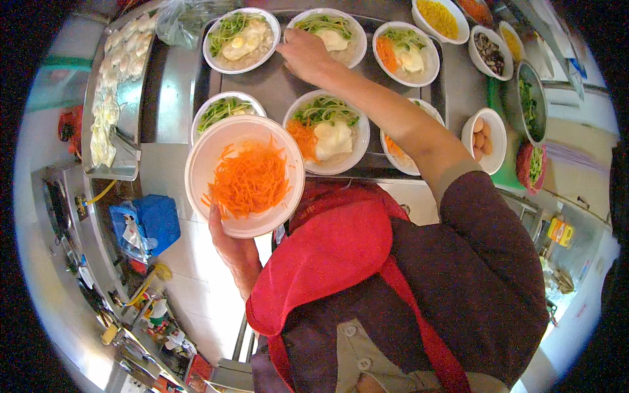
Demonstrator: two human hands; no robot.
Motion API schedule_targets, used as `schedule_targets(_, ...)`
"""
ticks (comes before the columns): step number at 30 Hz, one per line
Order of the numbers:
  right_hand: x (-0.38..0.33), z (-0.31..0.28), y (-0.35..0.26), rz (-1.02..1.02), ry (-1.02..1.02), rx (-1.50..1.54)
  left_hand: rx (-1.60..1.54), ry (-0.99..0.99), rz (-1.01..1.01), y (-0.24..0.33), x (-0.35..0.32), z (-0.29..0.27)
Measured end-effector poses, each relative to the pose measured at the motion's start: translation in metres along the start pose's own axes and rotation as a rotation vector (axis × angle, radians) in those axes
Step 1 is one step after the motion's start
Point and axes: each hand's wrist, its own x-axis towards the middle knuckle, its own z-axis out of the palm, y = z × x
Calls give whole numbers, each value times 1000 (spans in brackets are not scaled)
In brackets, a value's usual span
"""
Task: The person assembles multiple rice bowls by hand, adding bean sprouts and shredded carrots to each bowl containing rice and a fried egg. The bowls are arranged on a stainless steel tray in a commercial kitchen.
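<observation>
My left hand (234,252) grips the near rim of a white bowl (196,190) of shredded carrot (249,180), tilted toward me. My right arm reaches across the tray, and my right hand (306,56) is closed at the left side of the far middle bowl (362,49). What its fingers hold, if anything, is hidden. That bowl contains green sprouts (327,24) and a fried egg (337,41). To its left, the far left bowl (208,52) has sprouts and egg over rice. Carrot shows in the far right bowl (393,80) and the near middle bowl (327,171).
The near left bowl (196,105) is partly covered by the carrot bowl; my forearm crosses the near right bowl (409,171). A metal tray of fried eggs (128,49) stands left. Rightward are brown eggs (481,134), chopped mushrooms (488,54) and yellow shreds (438,18).
</observation>
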Motion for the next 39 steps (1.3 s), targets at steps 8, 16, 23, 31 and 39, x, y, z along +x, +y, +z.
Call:
schedule_targets(8, 5, -3, -12, 271, -80, 178, 1, 44, 11, 23, 16, -29)
schedule_targets(16, -3, -39, 44, 657, 42, 547, 26, -4, 18, 36, 26, -35)
schedule_targets(23, 4, -38, 2, 243, 68, -67, -78, -141, -49, 38, 28, -33)
schedule_targets(31, -24, -149, -146, -160, -405, 564, -73, -217, -18, 33, 10, 2)
schedule_targets(39, -57, -124, -194, -182, -335, 465, -23, -254, 85, 29, 5, 8)
